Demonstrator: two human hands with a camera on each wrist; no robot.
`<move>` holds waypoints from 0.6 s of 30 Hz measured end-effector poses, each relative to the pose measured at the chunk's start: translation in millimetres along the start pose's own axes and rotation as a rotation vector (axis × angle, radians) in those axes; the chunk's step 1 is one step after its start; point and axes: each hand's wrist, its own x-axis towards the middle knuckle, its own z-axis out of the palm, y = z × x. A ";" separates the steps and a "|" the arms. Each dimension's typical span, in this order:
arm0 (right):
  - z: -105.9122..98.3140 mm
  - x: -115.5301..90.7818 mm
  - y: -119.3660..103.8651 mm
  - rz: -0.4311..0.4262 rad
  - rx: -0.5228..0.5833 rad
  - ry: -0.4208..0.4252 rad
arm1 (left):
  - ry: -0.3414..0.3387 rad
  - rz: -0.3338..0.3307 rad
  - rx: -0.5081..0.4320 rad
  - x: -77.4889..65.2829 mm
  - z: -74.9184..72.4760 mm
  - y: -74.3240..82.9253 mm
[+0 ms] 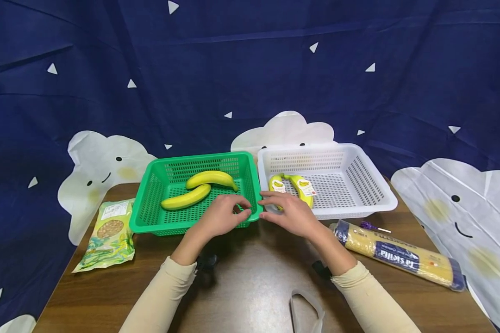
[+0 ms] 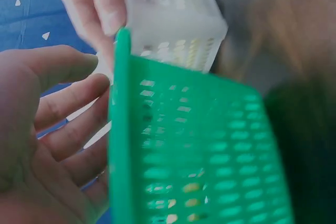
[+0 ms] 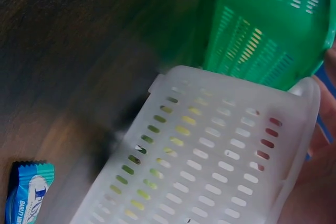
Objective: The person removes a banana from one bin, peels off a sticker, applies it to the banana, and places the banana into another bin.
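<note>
A green basket [image 1: 162, 229] holds two bananas, an upper one [image 1: 210, 177] and a lower one [image 1: 186, 198]. Close against its right side stands a white basket [image 1: 371, 203]. Two yellow, banana-shaped pieces [image 1: 302, 185] with printed labels lie in its left part. My left hand [image 1: 226, 215] is over the front right corner of the green basket, fingers loosely bent, nothing held. My right hand [image 1: 290, 213] reaches across the white basket's front left corner, its fingers fairly straight, the tips by the green rim. Whether either hand touches a rim I cannot tell.
A green-yellow food bag [image 1: 108, 233] lies left of the baskets. At right are a long pack of pasta [image 1: 400, 256] and a small purple item [image 1: 368, 225] with a white stick. A grey strap [image 1: 308, 300] lies in front. A blue wrapped sweet [image 3: 30, 192] shows on the table.
</note>
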 end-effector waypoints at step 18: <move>-0.5 -0.1 -1.2 0.022 -0.014 -0.003 | 0.046 -0.130 0.052 59.9 -70.8 -30.0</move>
